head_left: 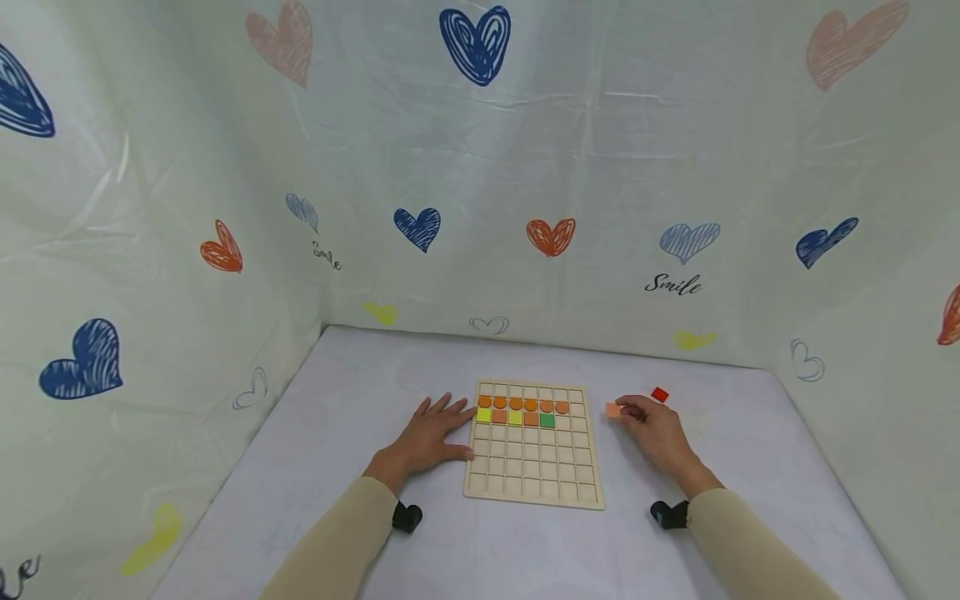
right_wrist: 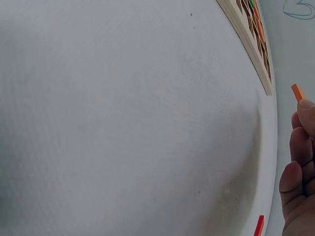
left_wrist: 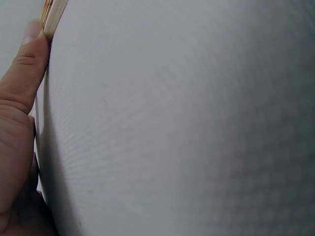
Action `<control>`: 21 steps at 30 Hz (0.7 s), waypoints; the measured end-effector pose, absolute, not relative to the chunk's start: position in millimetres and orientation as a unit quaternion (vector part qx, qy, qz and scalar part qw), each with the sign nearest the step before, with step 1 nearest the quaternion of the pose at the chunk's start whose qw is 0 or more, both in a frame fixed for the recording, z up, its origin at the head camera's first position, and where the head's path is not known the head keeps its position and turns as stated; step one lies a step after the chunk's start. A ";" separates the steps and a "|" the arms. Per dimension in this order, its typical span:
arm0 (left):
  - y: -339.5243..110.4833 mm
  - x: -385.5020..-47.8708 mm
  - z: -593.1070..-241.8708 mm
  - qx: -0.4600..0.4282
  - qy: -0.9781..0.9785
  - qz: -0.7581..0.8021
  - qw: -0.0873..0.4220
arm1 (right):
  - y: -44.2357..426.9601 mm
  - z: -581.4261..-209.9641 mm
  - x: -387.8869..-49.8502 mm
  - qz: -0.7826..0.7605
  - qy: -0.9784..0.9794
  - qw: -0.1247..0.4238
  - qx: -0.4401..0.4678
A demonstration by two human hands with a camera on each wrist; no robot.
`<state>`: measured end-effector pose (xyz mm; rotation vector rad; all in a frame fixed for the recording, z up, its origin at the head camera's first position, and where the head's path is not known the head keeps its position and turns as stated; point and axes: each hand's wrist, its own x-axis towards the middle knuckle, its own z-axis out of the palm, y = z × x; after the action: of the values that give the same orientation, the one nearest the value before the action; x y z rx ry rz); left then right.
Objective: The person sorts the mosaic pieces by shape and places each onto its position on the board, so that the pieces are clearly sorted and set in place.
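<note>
A wooden grid board (head_left: 532,468) lies on the table, with a row of orange round pieces (head_left: 516,404) and, below it, square tiles in yellow, orange and green (head_left: 547,421). Fingers spread, my left hand (head_left: 423,442) rests at the board's left edge; its thumb touches that edge in the left wrist view. Off the board's right side, my right hand (head_left: 660,433) pinches an orange square tile (head_left: 612,411) between thumb and fingertips. That tile (right_wrist: 297,92) is held above the table in the right wrist view. A red square tile (head_left: 660,394) lies just beyond the right hand.
The white table (head_left: 525,550) is bordered at the back and sides by a pale curtain (head_left: 480,150) printed with hearts. Black wrist devices (head_left: 407,517) sit beneath both sleeves.
</note>
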<state>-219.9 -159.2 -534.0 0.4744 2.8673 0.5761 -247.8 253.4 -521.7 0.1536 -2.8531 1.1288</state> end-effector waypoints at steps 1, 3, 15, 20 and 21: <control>-159.2 -219.9 -534.1 0.160 0.964 0.193 0.089 | 252.2 -521.7 -248.0 0.368 -0.928 0.034 0.050; -159.3 -219.9 -534.3 0.160 0.964 0.193 0.089 | 249.9 -521.9 -248.5 0.371 -0.927 0.031 0.051; -158.7 -220.2 -533.6 0.159 0.965 0.192 0.088 | 231.7 -522.3 -250.7 0.384 -0.921 0.023 0.061; -159.6 -220.0 -533.6 0.161 0.963 0.195 0.087 | 222.6 -522.0 -250.9 0.388 -0.920 0.011 0.060; -159.7 -220.0 -533.8 0.162 0.964 0.195 0.087 | 220.9 -521.9 -250.9 0.390 -0.919 0.009 0.059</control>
<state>-220.0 -159.7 -533.8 0.4818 2.8703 0.5795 -250.9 220.9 -521.9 0.1832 -2.8714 1.2172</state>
